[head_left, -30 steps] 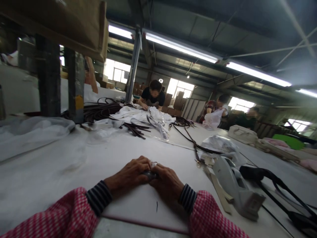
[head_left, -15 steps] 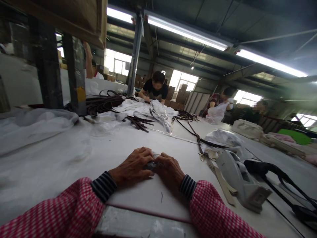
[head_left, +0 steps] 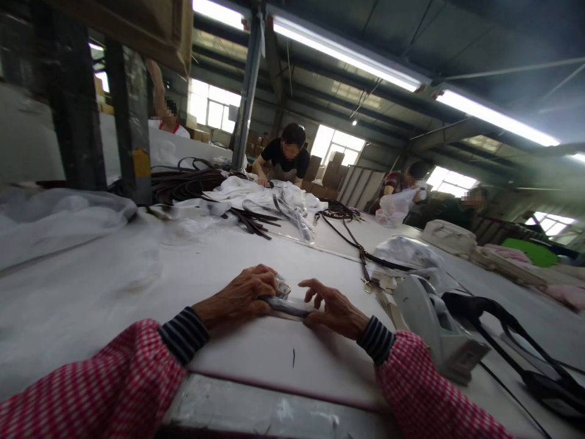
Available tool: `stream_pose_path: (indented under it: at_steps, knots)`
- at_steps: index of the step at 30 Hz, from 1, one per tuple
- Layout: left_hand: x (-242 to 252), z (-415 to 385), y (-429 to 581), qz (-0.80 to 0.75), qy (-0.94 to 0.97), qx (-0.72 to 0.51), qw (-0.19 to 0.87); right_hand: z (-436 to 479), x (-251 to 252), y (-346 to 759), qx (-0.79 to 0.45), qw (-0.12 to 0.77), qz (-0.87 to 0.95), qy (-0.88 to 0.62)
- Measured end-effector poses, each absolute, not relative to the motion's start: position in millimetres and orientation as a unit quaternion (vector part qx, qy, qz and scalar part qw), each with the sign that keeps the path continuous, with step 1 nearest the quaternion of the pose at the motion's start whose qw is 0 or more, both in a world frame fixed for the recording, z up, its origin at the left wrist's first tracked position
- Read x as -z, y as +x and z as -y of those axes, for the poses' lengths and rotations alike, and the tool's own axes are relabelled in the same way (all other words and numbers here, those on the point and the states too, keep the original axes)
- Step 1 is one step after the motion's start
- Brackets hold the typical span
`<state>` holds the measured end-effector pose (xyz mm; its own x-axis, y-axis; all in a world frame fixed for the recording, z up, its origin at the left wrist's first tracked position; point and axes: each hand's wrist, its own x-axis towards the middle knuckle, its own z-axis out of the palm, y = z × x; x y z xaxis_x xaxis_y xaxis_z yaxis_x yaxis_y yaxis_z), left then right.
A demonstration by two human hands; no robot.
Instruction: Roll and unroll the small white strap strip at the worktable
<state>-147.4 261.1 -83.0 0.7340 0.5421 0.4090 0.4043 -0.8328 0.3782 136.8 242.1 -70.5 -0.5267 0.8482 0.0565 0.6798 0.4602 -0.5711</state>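
Between my hands on the white tabletop (head_left: 256, 356) lies a dark strap folded in clear plastic (head_left: 290, 306), with a gold-coloured metal ring (head_left: 284, 289) showing at its far side. My left hand (head_left: 249, 296) is closed over the strap's left part, and its fingers hide that end. My right hand (head_left: 336, 310) is at the other end, fingers apart and curved, the thumb beside the plastic. Whether that thumb touches the strap I cannot tell.
To my right stand a grey tape dispenser (head_left: 425, 317) and a black strap (head_left: 484, 311). Further off are a pile of dark straps (head_left: 183, 183), white plastic bags (head_left: 269, 192) and a strap with a clasp (head_left: 364, 271). A co-worker (head_left: 286, 155) leans over the far side.
My right hand has come off the bundle and moved right, its fingers spreading. More of the plastic-wrapped strap and the metal ring now show. My left hand stays on it.
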Motion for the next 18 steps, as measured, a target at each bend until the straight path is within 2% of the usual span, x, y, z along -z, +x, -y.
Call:
stream_pose_path:
  at_steps: [5, 11, 15, 18]
  knots:
    - [81, -258, -154, -0.296, 0.913, -0.235, 0.155, -250, 69, 117, -0.212, 0.184, 0.868, -0.409]
    - [69, -251, -157, -0.302, 0.911, -0.211, 0.185, -269, 62, 99, -0.196, 0.137, 0.893, -0.381]
    - [61, -246, -158, -0.305, 0.912, -0.197, 0.193, -269, 68, 94, -0.163, 0.176, 0.901, -0.362]
    - [66, -245, -153, -0.312, 0.913, -0.215, 0.15, -263, 76, 90, -0.15, 0.199, 0.895, -0.369]
